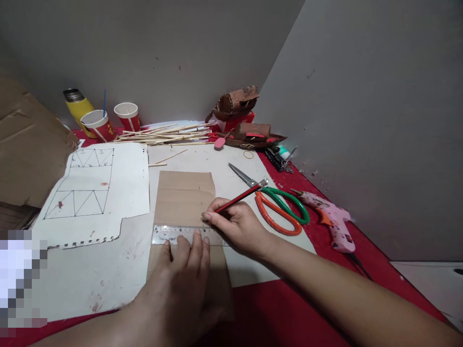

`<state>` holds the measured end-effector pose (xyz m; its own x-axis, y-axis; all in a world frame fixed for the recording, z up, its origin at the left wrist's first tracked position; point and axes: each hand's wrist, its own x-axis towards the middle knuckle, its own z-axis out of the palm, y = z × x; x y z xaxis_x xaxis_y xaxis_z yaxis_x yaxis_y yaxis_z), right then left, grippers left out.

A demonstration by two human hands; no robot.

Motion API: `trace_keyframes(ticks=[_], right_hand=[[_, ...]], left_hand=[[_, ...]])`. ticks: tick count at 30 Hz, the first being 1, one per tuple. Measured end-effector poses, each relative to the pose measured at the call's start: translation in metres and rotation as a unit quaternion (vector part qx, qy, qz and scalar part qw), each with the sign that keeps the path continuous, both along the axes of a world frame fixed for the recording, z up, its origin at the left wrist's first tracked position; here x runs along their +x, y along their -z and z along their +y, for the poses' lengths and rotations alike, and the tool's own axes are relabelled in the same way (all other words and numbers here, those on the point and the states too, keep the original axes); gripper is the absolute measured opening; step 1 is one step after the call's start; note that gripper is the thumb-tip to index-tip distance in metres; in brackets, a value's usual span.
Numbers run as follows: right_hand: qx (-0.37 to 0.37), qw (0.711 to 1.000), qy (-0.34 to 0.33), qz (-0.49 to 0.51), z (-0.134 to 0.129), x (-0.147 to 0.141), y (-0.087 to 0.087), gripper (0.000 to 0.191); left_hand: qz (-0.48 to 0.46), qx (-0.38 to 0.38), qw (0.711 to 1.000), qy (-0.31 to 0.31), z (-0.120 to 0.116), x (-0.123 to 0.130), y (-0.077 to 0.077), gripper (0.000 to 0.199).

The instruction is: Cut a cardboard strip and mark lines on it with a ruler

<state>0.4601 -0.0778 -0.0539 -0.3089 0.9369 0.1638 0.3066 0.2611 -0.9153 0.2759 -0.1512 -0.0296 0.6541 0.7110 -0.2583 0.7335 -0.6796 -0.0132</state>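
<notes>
Red covers the near side of the desk (260,308), showing between two forearms that the bottom of the view cuts off. Squares of blur mask the lower left corner. Nearest, the left hand (181,274) lies palm down, fingers spread on a clear ruler (164,234), pressing rather than gripping; its thumb is dim and hard to make out. The ruler crosses a strip of brown cardboard (184,200), whose lower end runs partly out of sight beneath that hand. Just past the ruler's upper edge, the right hand (242,224) pinches a dark red pencil (238,196) over the cardboard's right side; the fingertips hide its point, and the hand covers the ruler's right end.

Leftward there's room to slide, over a broad stretch of pale sheet (90,284), up to a paper with line drawings (130,188), just beside the cardboard's far left corner. Rightward it's tighter: scissors (278,205) lie under the line of the pencil's upper end, and a pink glue gun (333,219) sits near the desk's right edge.

Farther back, thin sticks (166,135) overlap too thickly to count, between two paper cups (126,118) and brown models (253,135). Grey walls (173,58) close off the far side.
</notes>
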Motion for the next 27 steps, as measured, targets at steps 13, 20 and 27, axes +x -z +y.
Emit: trace_keyframes(ticks=[13,20,27], right_hand=[[-0.008,0.998,0.027,0.06,-0.002,0.003,-0.003,0.024],[0.014,0.993,0.083,0.08,-0.011,0.013,-0.016,0.023],[0.145,0.962,-0.05,-0.227,-0.02,0.038,-0.04,0.024]], left_hand=[[-0.007,0.018,1.0,0.002,-0.003,-0.002,0.002,0.095],[-0.024,0.051,0.998,0.011,-0.003,-0.004,0.004,0.096],[-0.073,0.111,0.991,0.023,-0.006,-0.007,0.01,0.092]])
